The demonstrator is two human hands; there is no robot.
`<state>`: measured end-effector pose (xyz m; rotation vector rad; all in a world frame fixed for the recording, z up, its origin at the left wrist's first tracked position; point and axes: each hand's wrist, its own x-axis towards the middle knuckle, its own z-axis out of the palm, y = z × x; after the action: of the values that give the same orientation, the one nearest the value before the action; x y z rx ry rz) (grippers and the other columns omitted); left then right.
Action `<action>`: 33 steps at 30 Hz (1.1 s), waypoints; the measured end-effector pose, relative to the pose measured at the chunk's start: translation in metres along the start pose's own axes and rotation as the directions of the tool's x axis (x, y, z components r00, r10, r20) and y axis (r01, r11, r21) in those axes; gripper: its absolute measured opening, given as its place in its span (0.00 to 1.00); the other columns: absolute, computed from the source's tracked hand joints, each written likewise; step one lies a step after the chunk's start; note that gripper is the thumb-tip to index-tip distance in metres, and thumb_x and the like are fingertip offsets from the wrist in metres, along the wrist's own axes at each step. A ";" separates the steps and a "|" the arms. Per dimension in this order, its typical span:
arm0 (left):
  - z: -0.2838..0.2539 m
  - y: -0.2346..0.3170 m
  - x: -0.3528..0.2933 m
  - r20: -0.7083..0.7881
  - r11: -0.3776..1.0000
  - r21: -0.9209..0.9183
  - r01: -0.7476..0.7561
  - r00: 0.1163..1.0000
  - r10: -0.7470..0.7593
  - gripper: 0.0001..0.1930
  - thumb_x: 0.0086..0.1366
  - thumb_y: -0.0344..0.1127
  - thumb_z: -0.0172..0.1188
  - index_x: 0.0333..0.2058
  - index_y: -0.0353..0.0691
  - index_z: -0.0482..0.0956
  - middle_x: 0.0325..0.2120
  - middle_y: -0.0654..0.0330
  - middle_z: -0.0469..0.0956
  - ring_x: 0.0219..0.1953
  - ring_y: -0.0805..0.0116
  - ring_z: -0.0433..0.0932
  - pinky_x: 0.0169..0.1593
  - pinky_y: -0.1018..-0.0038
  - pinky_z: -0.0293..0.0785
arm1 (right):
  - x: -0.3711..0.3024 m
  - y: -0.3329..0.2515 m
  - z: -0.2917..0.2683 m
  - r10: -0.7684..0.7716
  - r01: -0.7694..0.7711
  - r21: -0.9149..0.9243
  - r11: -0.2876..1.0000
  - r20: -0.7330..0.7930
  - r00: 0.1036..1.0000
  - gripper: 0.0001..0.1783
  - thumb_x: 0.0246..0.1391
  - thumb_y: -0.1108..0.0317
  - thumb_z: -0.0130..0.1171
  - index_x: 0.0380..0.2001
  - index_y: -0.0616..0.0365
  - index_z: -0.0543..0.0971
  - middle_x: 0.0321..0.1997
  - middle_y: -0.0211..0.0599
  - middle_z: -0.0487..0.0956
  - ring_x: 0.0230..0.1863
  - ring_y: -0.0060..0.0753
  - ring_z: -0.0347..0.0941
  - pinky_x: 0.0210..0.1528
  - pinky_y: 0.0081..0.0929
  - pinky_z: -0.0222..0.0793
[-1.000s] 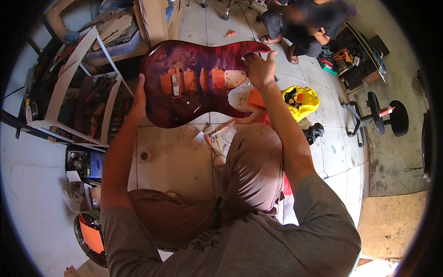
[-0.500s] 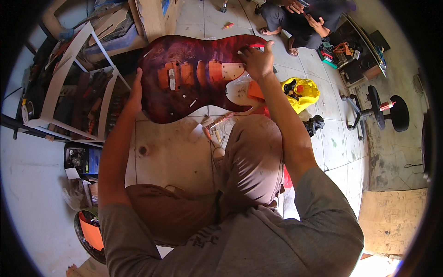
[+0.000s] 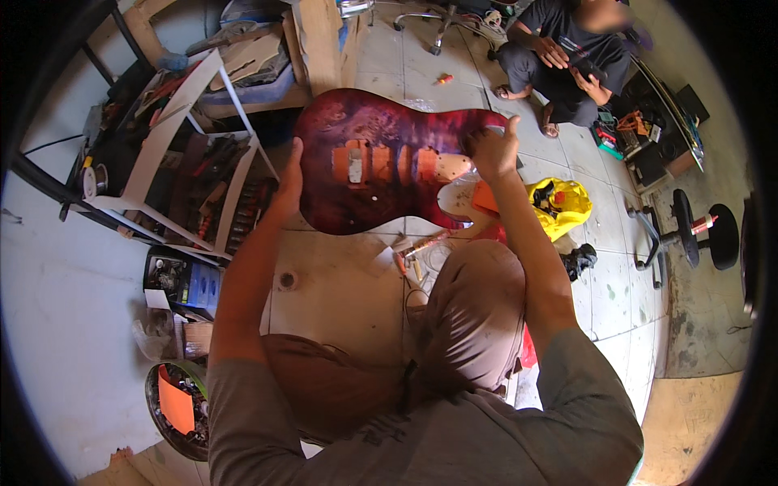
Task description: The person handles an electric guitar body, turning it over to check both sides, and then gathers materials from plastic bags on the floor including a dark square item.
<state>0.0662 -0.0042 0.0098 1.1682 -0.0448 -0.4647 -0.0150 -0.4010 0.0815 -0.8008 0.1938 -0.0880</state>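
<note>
A red and purple guitar body [image 3: 381,174] is held up above the tiled floor [image 3: 332,312], beyond the bent knee [image 3: 478,304], its orange-lined cavities facing up. The left hand [image 3: 288,185] grips its rounded end, the fingers mostly hidden behind the edge; the right hand [image 3: 495,154] grips it at the upper cutaway, thumb raised. Near the right forearm a yellow bag [image 3: 577,212] stands open, and farther off a person [image 3: 559,77] in dark clothes holds a dark object [image 3: 585,68]
</note>
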 end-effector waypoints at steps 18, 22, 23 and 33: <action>-0.001 0.009 -0.008 -0.132 0.960 0.268 -0.082 0.984 0.121 0.49 0.65 0.75 0.38 0.67 0.36 0.57 0.64 0.48 0.63 0.64 0.55 0.65 0.68 0.65 0.58 | 0.001 0.014 0.014 -0.006 0.003 -0.016 1.000 -0.200 0.980 0.56 0.55 0.21 0.34 0.50 0.74 0.73 0.49 0.49 0.76 0.49 0.46 0.68 0.59 0.39 0.60; 0.014 0.007 -0.007 -0.105 0.973 0.229 -0.036 0.993 0.062 0.50 0.64 0.75 0.38 0.68 0.35 0.55 0.66 0.48 0.59 0.66 0.55 0.61 0.69 0.65 0.55 | 0.015 0.003 -0.023 -0.036 0.032 -0.118 0.993 -0.027 0.999 0.69 0.50 0.18 0.35 0.66 0.81 0.46 0.70 0.62 0.56 0.69 0.54 0.55 0.72 0.41 0.45; 0.018 0.006 -0.007 -0.096 0.972 0.231 -0.044 0.993 0.068 0.50 0.64 0.76 0.38 0.68 0.35 0.54 0.66 0.48 0.59 0.67 0.55 0.61 0.69 0.65 0.54 | 0.013 0.002 -0.029 -0.029 0.023 -0.112 0.993 -0.048 0.998 0.69 0.51 0.18 0.35 0.66 0.81 0.46 0.70 0.61 0.57 0.68 0.54 0.56 0.72 0.41 0.47; -0.008 -0.006 0.006 -0.110 0.961 0.275 -0.024 0.992 0.056 0.47 0.68 0.71 0.34 0.69 0.34 0.52 0.68 0.51 0.55 0.68 0.59 0.56 0.70 0.69 0.50 | 0.001 0.004 -0.003 0.030 -0.039 -0.065 0.997 -0.121 0.992 0.66 0.51 0.19 0.37 0.67 0.78 0.48 0.72 0.58 0.55 0.71 0.54 0.52 0.73 0.43 0.42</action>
<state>0.0718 -0.0017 -0.0002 1.4622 -0.0322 -0.3603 -0.0147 -0.4001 0.0767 -0.8598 0.3261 -0.0977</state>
